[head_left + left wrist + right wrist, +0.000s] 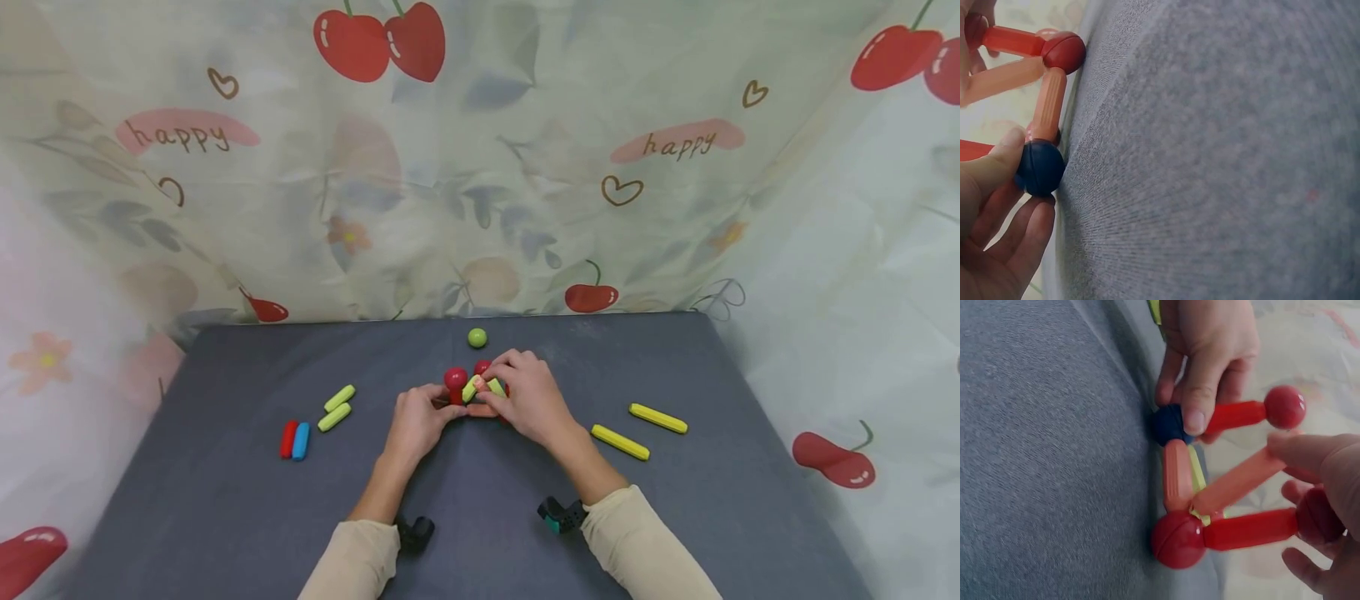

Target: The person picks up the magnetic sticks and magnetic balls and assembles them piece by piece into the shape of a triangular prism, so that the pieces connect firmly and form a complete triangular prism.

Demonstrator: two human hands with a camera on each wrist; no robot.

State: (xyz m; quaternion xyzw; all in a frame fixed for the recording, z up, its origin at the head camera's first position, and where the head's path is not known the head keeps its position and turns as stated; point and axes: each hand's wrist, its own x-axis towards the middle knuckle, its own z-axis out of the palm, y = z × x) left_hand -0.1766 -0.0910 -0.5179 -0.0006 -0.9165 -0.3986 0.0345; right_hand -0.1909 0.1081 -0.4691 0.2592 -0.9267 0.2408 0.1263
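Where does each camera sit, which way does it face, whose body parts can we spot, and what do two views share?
Head: worn on the head, facing forward and down at the dark table; left grip, right grip and both sleeves show.
Left wrist: worn there, facing the blue ball that the left grip pinches; part of the right grip shows upper left.
Right wrist: worn there, facing the slanting orange stick in the right grip; the left grip shows above.
Shared: both wrist views show that ball and stick.
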